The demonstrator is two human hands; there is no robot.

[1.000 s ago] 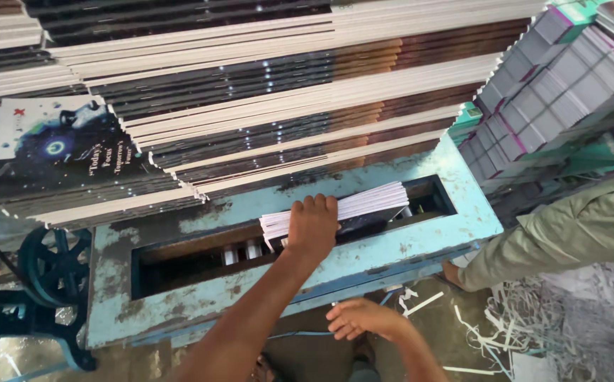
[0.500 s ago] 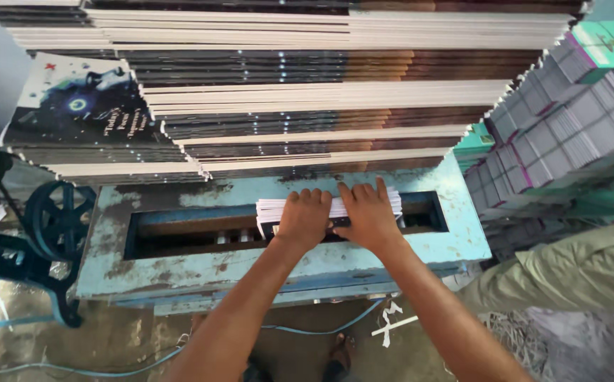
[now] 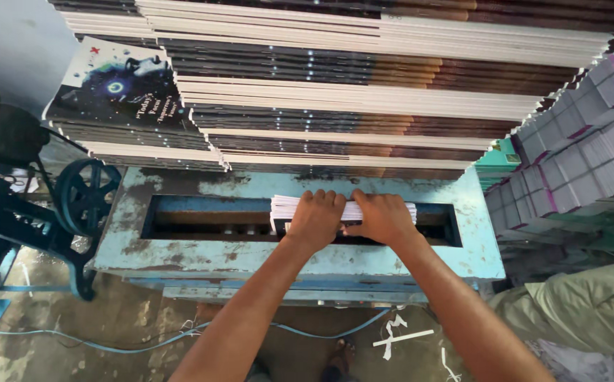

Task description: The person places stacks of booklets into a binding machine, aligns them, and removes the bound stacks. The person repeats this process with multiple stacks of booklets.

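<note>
A stack of thin white-edged booklets [image 3: 284, 208] lies in the long slot of a worn pale blue metal machine [image 3: 179, 256]. My left hand [image 3: 316, 219] presses down on the stack's left half, fingers curled over its far edge. My right hand [image 3: 385, 218] rests on the right half beside it, gripping the same stack. Both forearms reach in from the bottom of the view. Most of the stack is hidden under my hands.
Tall piles of dark-covered booklets [image 3: 363, 92] rise behind the machine, one cover [image 3: 119, 85] facing up at left. Purple-and-grey bundles [image 3: 583, 163] stack at right. A black flywheel [image 3: 84, 197] stands at left. A person's khaki-clad leg [image 3: 590, 311] is at lower right; paper scraps and a blue cable lie on the floor.
My right hand came up from below and joined the left on the stack. The stack now sits squarer in the slot, and my view has shifted slightly.
</note>
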